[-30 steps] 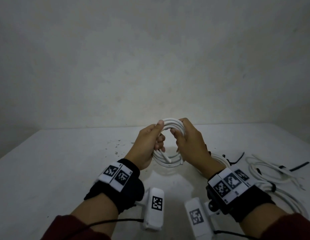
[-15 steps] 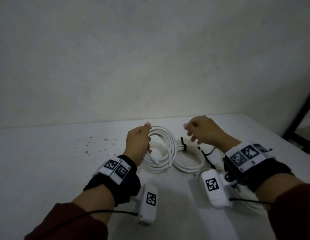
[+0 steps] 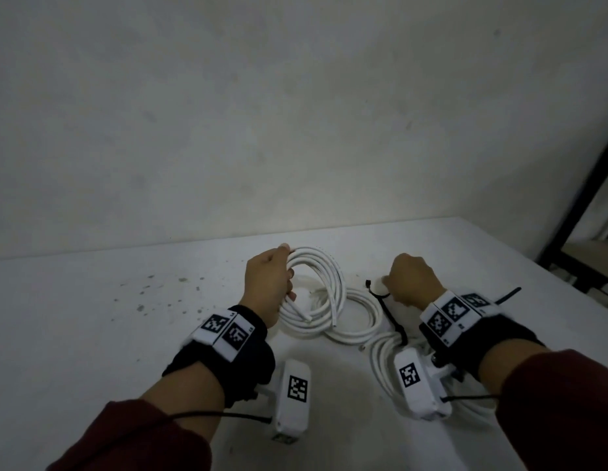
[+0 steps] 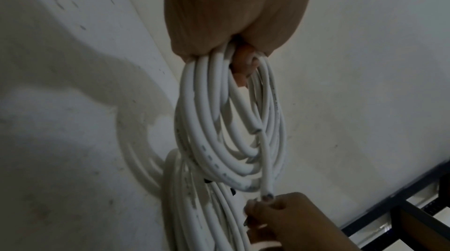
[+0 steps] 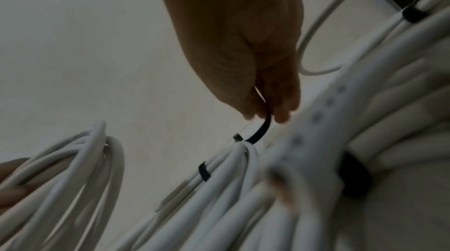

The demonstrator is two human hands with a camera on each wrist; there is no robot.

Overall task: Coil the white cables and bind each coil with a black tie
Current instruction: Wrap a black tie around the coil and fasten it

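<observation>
The springy, light coil of round white plastic cable (image 3: 316, 294), gripped at its top by the left hand (image 3: 268, 283), wants holding across all loops, while the right hand (image 3: 411, 283) pinches a thin black tie (image 5: 260, 132) just above the bench (image 3: 91, 334).

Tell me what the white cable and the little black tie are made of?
The white cable coil in the left hand looks like smooth plastic-coated wire: it has a soft sheen and bends in rounded loops. The black tie pinched by the right hand looks like thin matte plastic, probably; it curves springily.
</observation>
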